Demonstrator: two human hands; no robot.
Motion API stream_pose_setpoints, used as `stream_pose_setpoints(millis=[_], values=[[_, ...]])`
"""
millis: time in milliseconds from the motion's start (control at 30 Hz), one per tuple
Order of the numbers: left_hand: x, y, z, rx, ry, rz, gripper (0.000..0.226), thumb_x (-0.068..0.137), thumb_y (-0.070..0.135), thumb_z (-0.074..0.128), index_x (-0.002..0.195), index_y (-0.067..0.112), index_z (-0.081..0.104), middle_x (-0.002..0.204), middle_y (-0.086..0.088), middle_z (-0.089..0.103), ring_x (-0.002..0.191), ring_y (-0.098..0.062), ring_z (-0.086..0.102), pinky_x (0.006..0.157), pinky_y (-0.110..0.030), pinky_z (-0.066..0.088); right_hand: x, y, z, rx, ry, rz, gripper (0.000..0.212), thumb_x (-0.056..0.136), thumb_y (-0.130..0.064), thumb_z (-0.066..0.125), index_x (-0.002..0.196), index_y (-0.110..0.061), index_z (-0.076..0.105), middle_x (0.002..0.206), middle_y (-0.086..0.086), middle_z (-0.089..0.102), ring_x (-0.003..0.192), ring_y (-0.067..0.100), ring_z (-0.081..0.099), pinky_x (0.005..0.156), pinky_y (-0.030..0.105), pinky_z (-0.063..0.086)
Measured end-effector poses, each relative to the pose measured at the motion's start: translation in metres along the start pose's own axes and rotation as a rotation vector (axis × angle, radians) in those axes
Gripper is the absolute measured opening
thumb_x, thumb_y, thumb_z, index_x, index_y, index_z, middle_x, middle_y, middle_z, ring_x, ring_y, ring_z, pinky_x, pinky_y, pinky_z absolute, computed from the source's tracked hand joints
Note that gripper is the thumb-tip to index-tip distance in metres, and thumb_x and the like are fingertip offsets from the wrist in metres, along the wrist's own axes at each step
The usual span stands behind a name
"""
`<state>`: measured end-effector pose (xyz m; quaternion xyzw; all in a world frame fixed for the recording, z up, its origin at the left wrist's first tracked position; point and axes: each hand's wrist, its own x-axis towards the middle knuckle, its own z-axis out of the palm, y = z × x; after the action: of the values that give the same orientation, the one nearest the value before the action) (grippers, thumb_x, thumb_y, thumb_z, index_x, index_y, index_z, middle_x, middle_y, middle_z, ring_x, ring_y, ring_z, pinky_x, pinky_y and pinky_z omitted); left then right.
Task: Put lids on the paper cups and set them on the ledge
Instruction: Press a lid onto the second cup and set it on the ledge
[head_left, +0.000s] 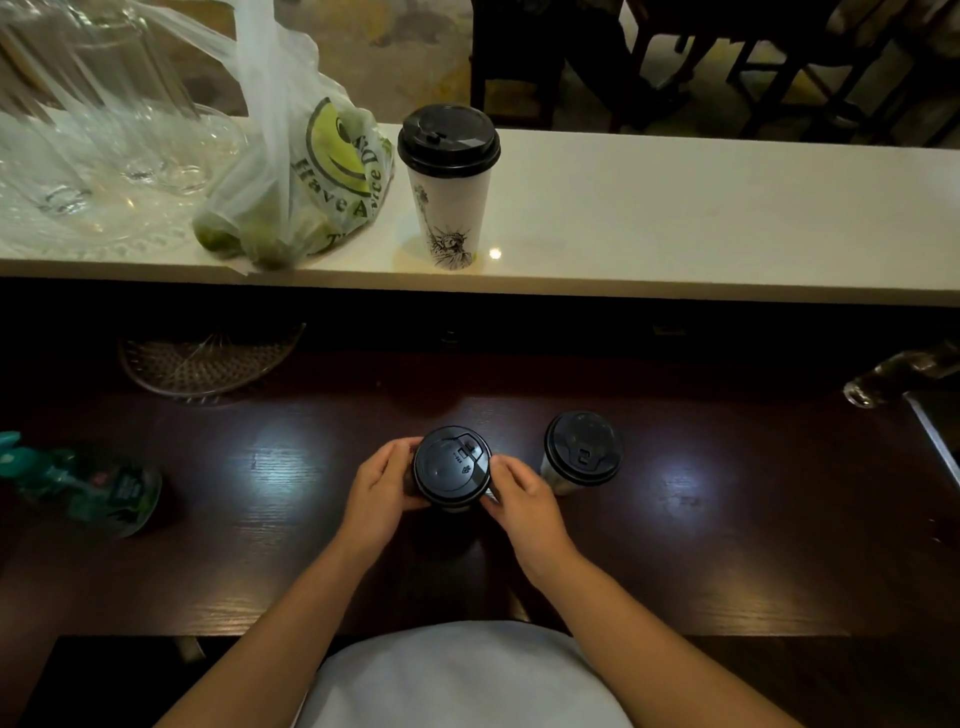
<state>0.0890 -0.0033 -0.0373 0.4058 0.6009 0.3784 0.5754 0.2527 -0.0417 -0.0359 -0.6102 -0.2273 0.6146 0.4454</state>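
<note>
The dark wooden worktop (727, 545) fills the near side. Above and behind it runs the long white ledge (675, 218), which carries a plastic bag (311, 182) of green fruit at the left and, just beside the bag, a tall paper cup (451, 208) standing upright under a black lid (449, 137). Two more lidded cups stand near each other on the worktop, the right cup (582, 449) alone and the middle cup (452, 467) between the left hand (376, 493) and right hand (524, 496), each grip clamped on its lid rim from opposite sides.
</note>
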Motion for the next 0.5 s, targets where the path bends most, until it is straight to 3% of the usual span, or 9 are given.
stream_pose_setpoints(millis=[300, 500], values=[[0.006, 0.000, 0.002, 0.031, -0.027, -0.041, 0.021, 0.104, 0.028, 0.048, 0.103, 0.018, 0.067, 0.101, -0.005, 0.070, 0.098, -0.022, 0.068, 0.077, -0.047, 0.062, 0.009, -0.008, 0.001, -0.141, 0.011, -0.005, 0.028, 0.105, -0.032, 0.047, 0.111, -0.021, 0.072, 0.111, 0.000, 0.074, 0.109, 0.013, 0.068, 0.100, 0.033, 0.055], [0.010, -0.007, -0.001, 0.101, -0.068, 0.024, 0.020, 0.105, 0.031, 0.046, 0.106, 0.025, 0.065, 0.104, -0.005, 0.071, 0.101, -0.026, 0.069, 0.076, -0.044, 0.061, 0.013, -0.014, 0.003, -0.311, 0.055, -0.065, 0.035, 0.099, -0.048, 0.046, 0.096, -0.024, 0.071, 0.100, 0.003, 0.075, 0.100, 0.019, 0.070, 0.098, 0.049, 0.055]])
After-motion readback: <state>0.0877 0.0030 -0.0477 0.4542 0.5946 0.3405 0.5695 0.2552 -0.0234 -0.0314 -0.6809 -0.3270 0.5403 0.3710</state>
